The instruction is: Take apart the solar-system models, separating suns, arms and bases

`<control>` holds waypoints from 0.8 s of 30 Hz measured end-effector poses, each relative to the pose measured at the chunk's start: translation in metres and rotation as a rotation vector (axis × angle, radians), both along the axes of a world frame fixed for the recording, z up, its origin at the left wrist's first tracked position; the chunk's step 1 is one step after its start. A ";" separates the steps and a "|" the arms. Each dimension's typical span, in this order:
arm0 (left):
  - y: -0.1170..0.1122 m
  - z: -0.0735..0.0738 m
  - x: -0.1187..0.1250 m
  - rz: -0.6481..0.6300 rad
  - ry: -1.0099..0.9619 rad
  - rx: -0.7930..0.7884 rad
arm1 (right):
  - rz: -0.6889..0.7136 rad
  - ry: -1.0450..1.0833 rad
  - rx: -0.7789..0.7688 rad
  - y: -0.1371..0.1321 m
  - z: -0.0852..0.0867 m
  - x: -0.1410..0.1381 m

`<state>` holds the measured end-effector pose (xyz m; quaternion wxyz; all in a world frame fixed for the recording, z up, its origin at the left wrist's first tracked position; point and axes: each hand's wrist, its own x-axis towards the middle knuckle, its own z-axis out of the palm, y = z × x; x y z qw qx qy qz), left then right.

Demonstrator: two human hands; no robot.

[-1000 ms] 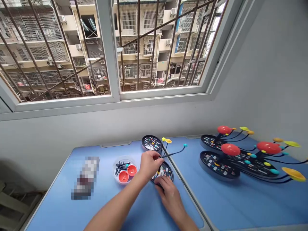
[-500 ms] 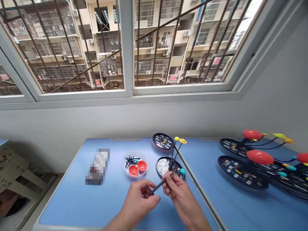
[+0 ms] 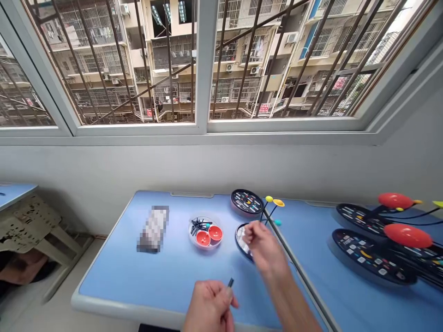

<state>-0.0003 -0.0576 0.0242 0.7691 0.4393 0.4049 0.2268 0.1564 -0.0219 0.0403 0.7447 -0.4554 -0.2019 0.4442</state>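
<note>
Carefully, the left hand (image 3: 209,308) is gripping a thin black rod (image 3: 230,282) while the open-fingered right hand (image 3: 265,246) is hovering by a round black tray (image 3: 241,240), risking a bump.

Nothing legible — balcony sign (image 3: 340,83) too small, object (image 3: 152,229) pixelated

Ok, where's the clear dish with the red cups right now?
In the head view, the clear plastic dish sits on the blue table, between the blurred-out item and the black round base, which the right hand is over.
</note>
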 end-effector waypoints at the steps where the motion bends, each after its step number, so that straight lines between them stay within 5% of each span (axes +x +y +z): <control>1: 0.000 -0.002 -0.002 0.016 -0.002 0.006 | 0.020 -0.026 0.027 0.002 0.006 0.007; 4: 0.010 0.001 -0.007 0.198 -0.065 0.090 | 0.245 -0.127 0.016 -0.004 0.016 0.006; 7: 0.026 0.015 -0.010 0.339 -0.108 0.238 | 0.487 -0.172 -0.039 -0.019 0.012 -0.024; 13: 0.036 0.032 -0.015 0.291 -0.073 0.340 | 0.744 -0.228 -0.070 -0.036 -0.012 -0.068; 19: 0.036 0.026 -0.023 0.248 -0.013 0.323 | 0.810 -0.368 -0.089 -0.037 -0.021 -0.064; 24: 0.035 0.031 -0.035 0.193 0.158 0.375 | 0.473 -0.590 -0.097 -0.042 -0.019 -0.049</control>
